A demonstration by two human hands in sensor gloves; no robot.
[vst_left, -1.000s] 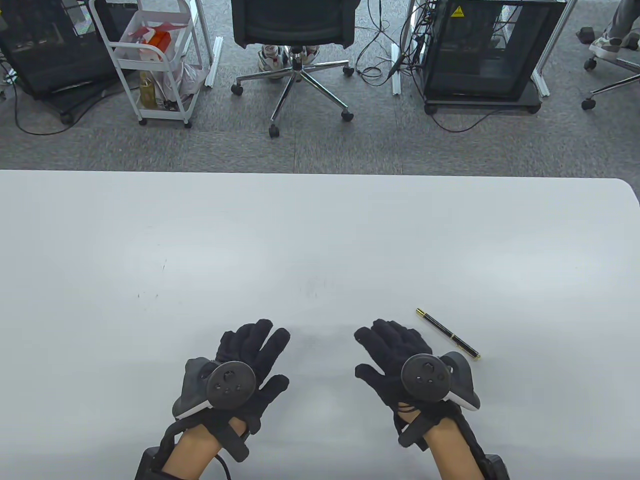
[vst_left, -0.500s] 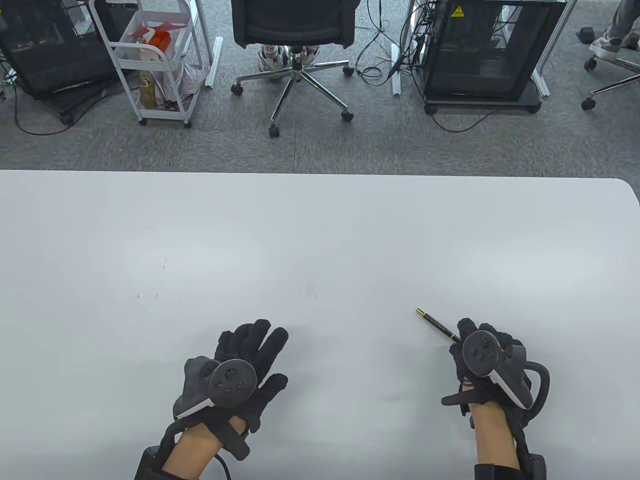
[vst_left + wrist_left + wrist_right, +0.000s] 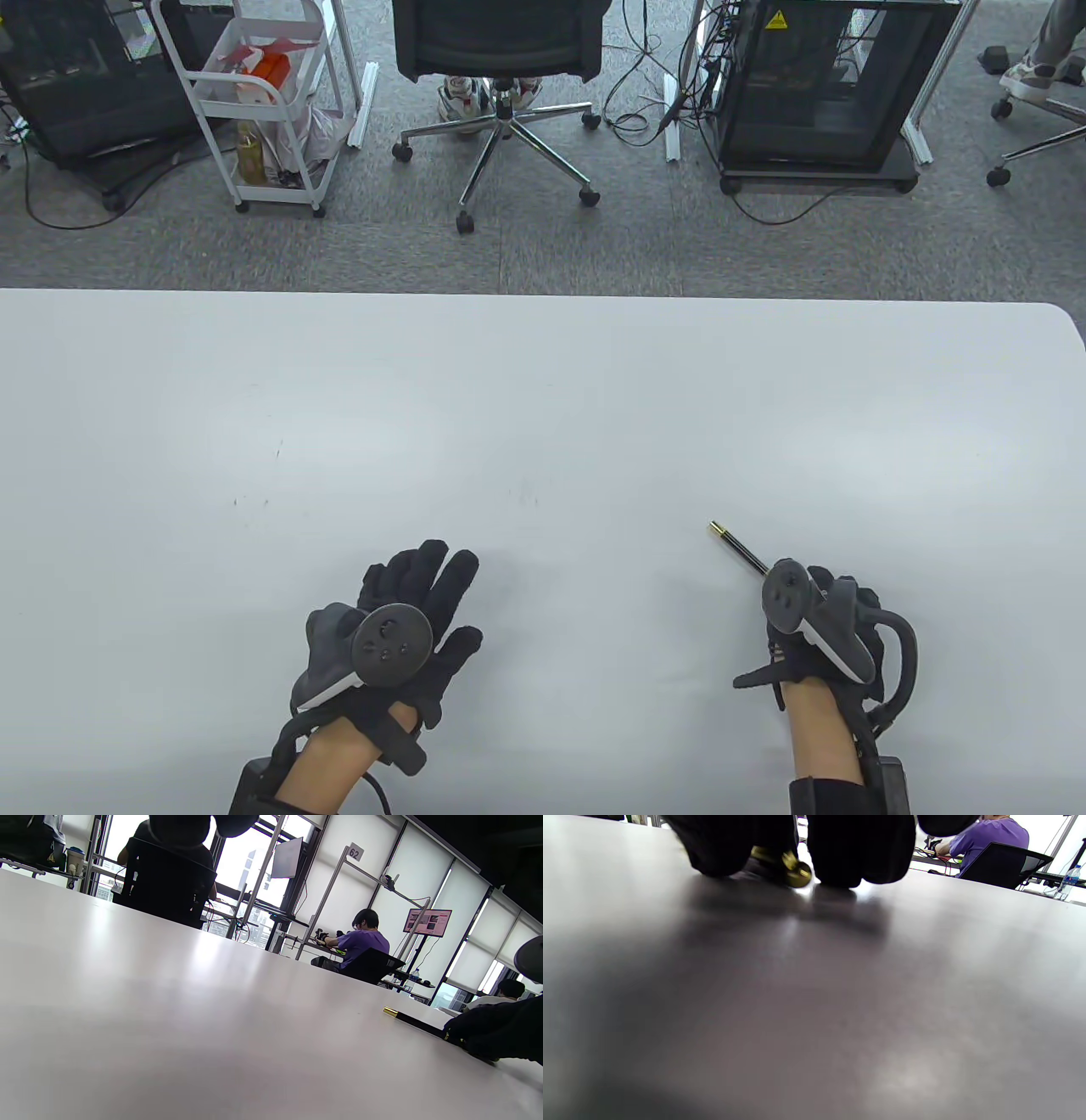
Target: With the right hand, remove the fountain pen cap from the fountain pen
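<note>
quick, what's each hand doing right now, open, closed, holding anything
Left hand: open, flat on the table, holding nothing.
Right hand: closed over the fountain pen, fingers around its near end.

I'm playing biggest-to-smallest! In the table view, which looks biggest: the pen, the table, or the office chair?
1. table
2. office chair, though it sits farther away
3. fountain pen, partly hidden under the right hand

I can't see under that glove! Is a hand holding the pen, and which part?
The right hand has its fingers around the fountain pen at its near, gold-tipped end. The left hand holds nothing.
</note>
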